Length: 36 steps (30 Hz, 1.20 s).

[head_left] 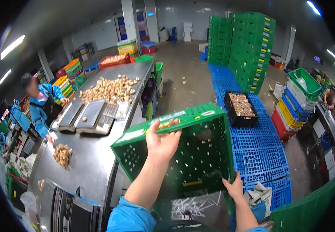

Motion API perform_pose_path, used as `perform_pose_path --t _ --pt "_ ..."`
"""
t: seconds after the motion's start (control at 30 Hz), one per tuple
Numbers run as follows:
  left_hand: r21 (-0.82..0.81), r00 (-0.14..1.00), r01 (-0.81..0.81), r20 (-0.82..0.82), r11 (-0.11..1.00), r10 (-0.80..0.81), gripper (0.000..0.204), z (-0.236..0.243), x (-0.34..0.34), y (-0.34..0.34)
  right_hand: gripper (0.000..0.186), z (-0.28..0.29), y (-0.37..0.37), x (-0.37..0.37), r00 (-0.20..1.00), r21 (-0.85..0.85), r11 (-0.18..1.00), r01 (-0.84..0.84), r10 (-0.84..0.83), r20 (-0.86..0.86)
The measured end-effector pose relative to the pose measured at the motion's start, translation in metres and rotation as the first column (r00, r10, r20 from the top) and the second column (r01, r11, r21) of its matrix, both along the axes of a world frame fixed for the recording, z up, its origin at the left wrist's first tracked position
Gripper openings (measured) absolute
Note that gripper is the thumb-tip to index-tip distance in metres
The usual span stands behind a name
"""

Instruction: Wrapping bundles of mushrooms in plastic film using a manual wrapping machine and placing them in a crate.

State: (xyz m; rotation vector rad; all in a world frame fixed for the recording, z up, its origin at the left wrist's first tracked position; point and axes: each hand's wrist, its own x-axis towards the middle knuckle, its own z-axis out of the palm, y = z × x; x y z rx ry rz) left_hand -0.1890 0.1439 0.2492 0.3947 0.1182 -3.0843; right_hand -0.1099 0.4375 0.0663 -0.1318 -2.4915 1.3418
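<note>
I hold an empty green perforated plastic crate [198, 154] tipped up on its side in front of me, its open side toward my body. My left hand [161, 141] is closed on its upper rim, palm up. My right hand [233, 187] grips its right edge, lower down. Below the crate is a dark surface or container with white strips [192, 205]. Left of the crate is a steel table [94, 162] bearing two scales [92, 115], loose brown mushrooms [111, 87] and a small clump of mushrooms [62, 156].
A co-worker [40, 108] stands across the table; others work farther off. At right, tall green crate stacks [252, 50] and a black crate of mushrooms [240, 118] stand on blue pallets [260, 154], beside coloured crates [291, 112]. A black machine [70, 208] is at lower left.
</note>
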Motion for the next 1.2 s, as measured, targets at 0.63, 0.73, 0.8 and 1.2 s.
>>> perform_pose_path --t 0.63,0.73,0.8,1.2 --pt "-0.519 0.894 -0.082 -0.415 0.851 -0.167 0.056 0.108 0.042 -0.030 0.038 -0.075 -0.247 -0.084 0.662 0.659 0.377 -0.651 0.706 0.251" --pt "-0.582 0.906 -0.102 -0.389 0.806 -0.166 0.062 0.095 0.010 -0.069 0.037 -0.081 -0.225 -0.015 0.479 0.419 0.302 -0.856 0.768 0.425" --pt "-0.587 0.894 -0.097 -0.405 0.804 -0.189 0.057 0.076 -0.004 -0.085 0.043 -0.103 -0.183 0.049 0.416 0.461 0.220 -0.860 0.825 0.383" --pt "-0.493 0.981 0.157 0.174 0.856 -0.080 0.017 -0.204 -0.094 -0.078 0.061 -0.202 -0.063 0.105 0.402 -0.011 0.600 -0.800 0.550 0.732"
